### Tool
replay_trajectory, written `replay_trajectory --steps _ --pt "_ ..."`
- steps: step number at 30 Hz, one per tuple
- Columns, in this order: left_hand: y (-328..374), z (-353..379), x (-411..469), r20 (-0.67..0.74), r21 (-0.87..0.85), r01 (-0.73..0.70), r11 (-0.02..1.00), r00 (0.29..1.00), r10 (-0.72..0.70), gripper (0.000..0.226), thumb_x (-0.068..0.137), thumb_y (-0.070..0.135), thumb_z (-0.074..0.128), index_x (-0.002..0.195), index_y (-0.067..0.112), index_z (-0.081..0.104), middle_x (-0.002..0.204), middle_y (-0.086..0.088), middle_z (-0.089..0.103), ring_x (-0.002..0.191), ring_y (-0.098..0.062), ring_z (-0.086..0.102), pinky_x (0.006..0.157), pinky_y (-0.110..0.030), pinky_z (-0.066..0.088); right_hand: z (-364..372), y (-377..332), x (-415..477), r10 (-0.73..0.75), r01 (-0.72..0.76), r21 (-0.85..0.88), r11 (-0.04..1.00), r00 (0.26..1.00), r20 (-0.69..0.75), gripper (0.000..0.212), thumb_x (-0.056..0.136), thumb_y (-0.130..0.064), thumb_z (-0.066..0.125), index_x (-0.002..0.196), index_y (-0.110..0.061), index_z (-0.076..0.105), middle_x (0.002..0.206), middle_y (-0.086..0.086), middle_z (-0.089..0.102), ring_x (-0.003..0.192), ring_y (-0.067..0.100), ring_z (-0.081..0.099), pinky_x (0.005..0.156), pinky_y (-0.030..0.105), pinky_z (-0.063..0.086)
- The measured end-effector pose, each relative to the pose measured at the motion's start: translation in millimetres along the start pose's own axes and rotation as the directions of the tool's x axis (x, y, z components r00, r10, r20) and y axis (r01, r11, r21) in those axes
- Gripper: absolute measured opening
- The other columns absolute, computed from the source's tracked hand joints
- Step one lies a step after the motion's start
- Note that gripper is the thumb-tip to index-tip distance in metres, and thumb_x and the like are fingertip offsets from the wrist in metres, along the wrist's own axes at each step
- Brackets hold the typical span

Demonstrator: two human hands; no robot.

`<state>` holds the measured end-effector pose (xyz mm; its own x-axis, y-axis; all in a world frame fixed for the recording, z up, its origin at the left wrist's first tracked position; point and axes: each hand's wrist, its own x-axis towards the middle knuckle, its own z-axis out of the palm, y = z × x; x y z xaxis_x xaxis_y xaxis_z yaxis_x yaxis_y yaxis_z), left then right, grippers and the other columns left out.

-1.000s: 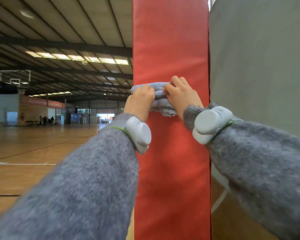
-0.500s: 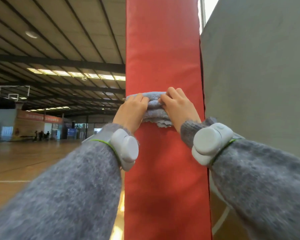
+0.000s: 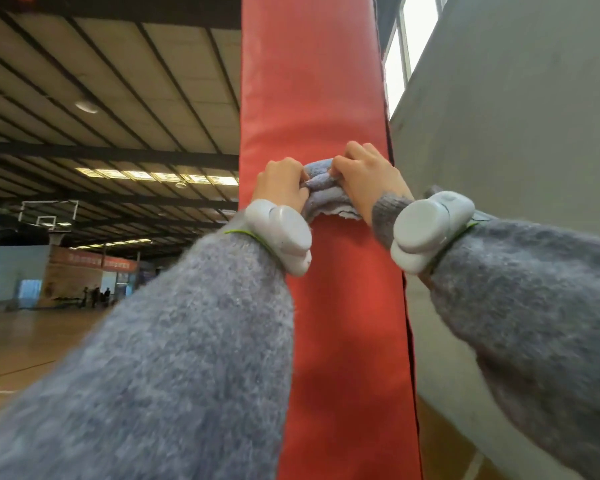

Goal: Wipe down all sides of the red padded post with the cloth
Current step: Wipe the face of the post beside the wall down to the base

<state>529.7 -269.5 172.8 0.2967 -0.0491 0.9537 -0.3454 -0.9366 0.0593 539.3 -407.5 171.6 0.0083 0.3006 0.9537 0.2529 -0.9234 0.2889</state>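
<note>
Rising straight through the middle of your view, the red padded post (image 3: 319,91) is the big thing here. Its long axis is vertical, and it runs off the top and bottom of the frame. Just to its right stands a grey wall (image 3: 520,133) with only a dark, narrow seam between the two, so that side looks tight to reach.

Your two grey sleeves (image 3: 187,341) come in from below, one on each side of the post's front face. Between them the blue-grey cloth (image 3: 326,199) is bunched up and pressed to the padding, with a frayed pale edge hanging beneath it. Your left hand (image 3: 281,183) has its fingers curled over the cloth's left end. Your right hand (image 3: 368,178) grips the right end, close to the post's right edge. Both are clamped on it, close together.

So the post sits dead ahead of both hands, with some red above them and far more below. My read is that the stroke that counts runs along the length, up or down this face. Your left hand is the nearer one for rounding onto the open left side. Only the front face shows, so I can't tell how much of the other sides is done.
</note>
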Motion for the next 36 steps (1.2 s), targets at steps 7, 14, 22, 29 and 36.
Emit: replay_trajectory --steps 7,14,22,29,36 --pt "0 4 -28 0.075 0.035 -0.108 0.994 0.992 0.105 0.029 0.093 0.015 0.050 0.120 0.015 0.060 0.125 -0.005 0.058 0.119 -0.026 0.049 0.093 -0.033 0.034 11 -7 -46 -0.051 0.060 0.044 0.997 0.981 -0.185 0.023 0.059 0.010 0.076 0.066 -0.001 0.057 0.070 0.016 0.053 0.061 0.030 0.055 0.036 0.029 0.046" --pt "17 15 -70 0.171 0.228 -0.136 0.964 0.980 0.098 0.024 0.096 0.006 0.041 0.118 0.007 0.051 0.119 -0.011 0.049 0.111 -0.033 0.052 0.086 -0.039 0.041 -5 -6 -74 -0.239 0.238 -0.053 0.970 0.971 -0.016 0.010 0.065 -0.002 0.060 0.057 -0.006 0.056 0.063 0.009 0.052 0.055 0.025 0.054 0.035 0.017 0.029" --pt "51 8 -10 0.044 0.279 -0.105 0.955 0.994 0.096 0.028 0.095 0.003 0.040 0.119 0.003 0.054 0.121 -0.016 0.051 0.114 -0.036 0.050 0.086 -0.040 0.040 -32 19 -8 0.103 -0.064 -0.203 0.977 0.977 0.188 0.025 0.099 -0.014 0.040 0.117 -0.007 0.057 0.120 0.009 0.045 0.115 0.024 0.042 0.072 0.031 0.033" --pt "48 20 13 -0.085 0.199 -0.096 0.975 0.990 0.115 0.031 0.096 0.007 0.041 0.121 0.009 0.058 0.122 -0.012 0.054 0.113 -0.032 0.052 0.086 -0.038 0.039 -19 30 -4 0.174 -0.164 -0.163 0.973 0.984 0.045 0.022 0.099 -0.012 0.041 0.113 -0.005 0.057 0.118 0.009 0.047 0.110 0.024 0.043 0.072 0.030 0.036" --pt "45 32 -7 -0.093 0.163 -0.128 0.978 0.985 0.144 0.029 0.098 0.006 0.039 0.121 0.009 0.057 0.120 -0.011 0.054 0.111 -0.031 0.053 0.086 -0.038 0.040 -19 26 -29 0.152 -0.139 -0.175 0.975 0.987 0.060 0.023 0.098 -0.006 0.037 0.109 -0.003 0.057 0.115 0.010 0.048 0.106 0.025 0.043 0.069 0.030 0.035"
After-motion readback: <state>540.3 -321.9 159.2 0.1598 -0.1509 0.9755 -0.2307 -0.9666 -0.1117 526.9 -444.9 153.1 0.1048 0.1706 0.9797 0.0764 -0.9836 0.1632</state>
